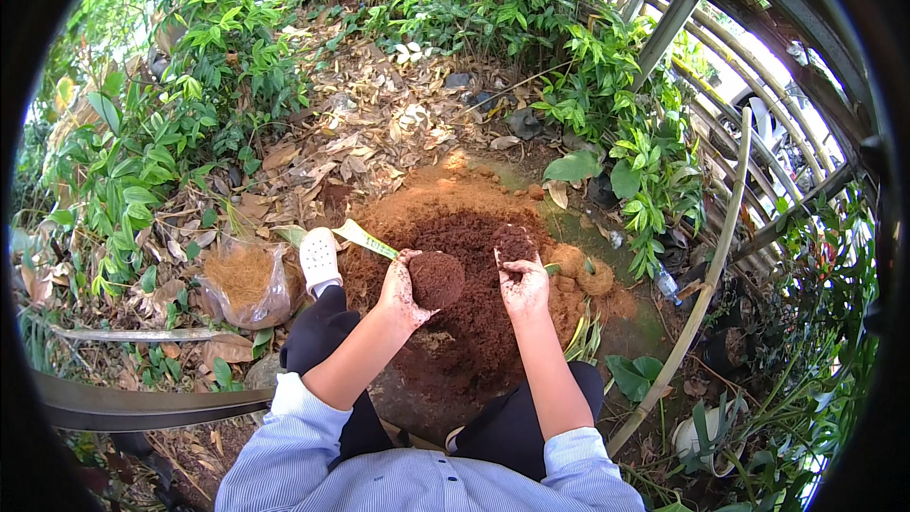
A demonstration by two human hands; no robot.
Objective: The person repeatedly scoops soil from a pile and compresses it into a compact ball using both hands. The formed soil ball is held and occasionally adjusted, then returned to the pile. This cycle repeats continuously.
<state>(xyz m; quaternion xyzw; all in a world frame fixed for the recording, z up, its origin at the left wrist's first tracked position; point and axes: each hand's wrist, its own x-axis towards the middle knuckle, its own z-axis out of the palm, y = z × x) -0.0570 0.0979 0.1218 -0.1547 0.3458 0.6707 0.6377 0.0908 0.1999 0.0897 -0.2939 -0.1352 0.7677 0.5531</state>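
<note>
My left hand (404,291) is closed around the side of a round ball of dark brown soil-like material (436,280). A variegated leaf (364,238) sticks out from beside that hand. Cupped in my right hand (525,286) is a loose clump of the same dark material (515,244). Both hands are dusted with crumbs and held apart. Beneath them lies a wide heap of dark crumbly material (469,341), with lighter orange-brown material (441,192) along its far side.
A clear plastic bag of tan fibre (245,283) lies at left, near a white clog (320,258). Fibrous balls (592,276) rest right of the heap. A plastic bottle (667,284) and a long bamboo pole (700,313) are farther right. Dry leaves (355,135) and shrubs surround the far side.
</note>
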